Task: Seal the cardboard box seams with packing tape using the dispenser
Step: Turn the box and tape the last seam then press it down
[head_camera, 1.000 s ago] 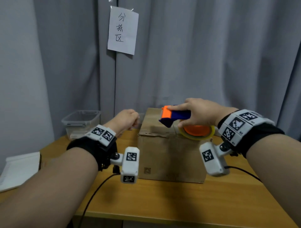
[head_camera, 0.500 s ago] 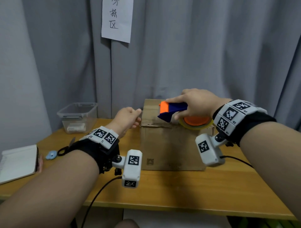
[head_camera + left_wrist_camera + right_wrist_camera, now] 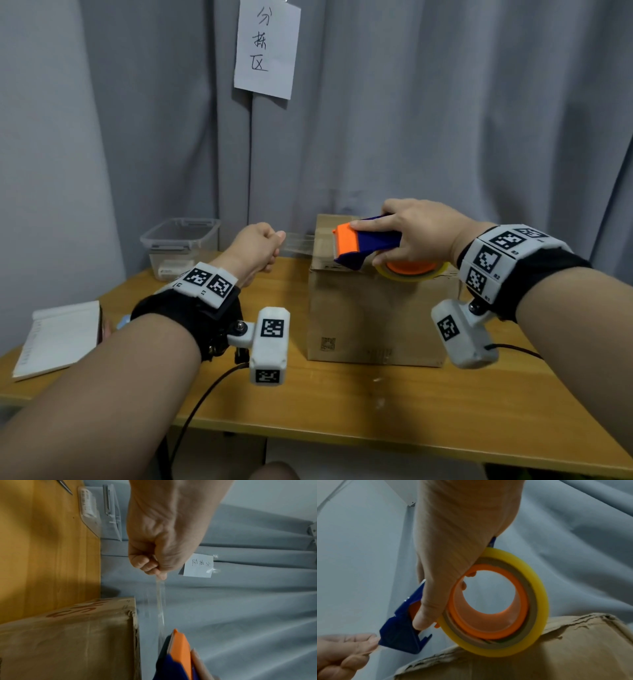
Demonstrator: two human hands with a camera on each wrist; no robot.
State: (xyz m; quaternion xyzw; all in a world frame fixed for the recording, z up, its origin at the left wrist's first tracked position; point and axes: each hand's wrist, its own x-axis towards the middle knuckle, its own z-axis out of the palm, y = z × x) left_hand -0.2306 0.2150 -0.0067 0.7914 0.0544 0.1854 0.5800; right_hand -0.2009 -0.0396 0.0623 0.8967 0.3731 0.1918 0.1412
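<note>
So right now the right hand (image 3: 416,233) has the dispenser (image 3: 368,245) wrapped in its fingers (image 3: 421,622), hovering just above the top of the cardboard box (image 3: 373,315), with the tape roll (image 3: 537,601) just about touching the near top edge. The left hand (image 3: 257,248) is pinching the free end of the tape (image 3: 160,601) between thumb and curled fingers, out past the box's left edge.

The bit that matters: the clear strip runs pretty much straight across, left to right, from the left fingers to the orange blade end of the dispenser. It floats above the box top, not stuck down yet as far as I can tell. The box sits below and to the right of the left fingers, directly under the right ones. My guess is the left hand needs to drop its end onto the box's left side first, since it's the closer one there.
</note>
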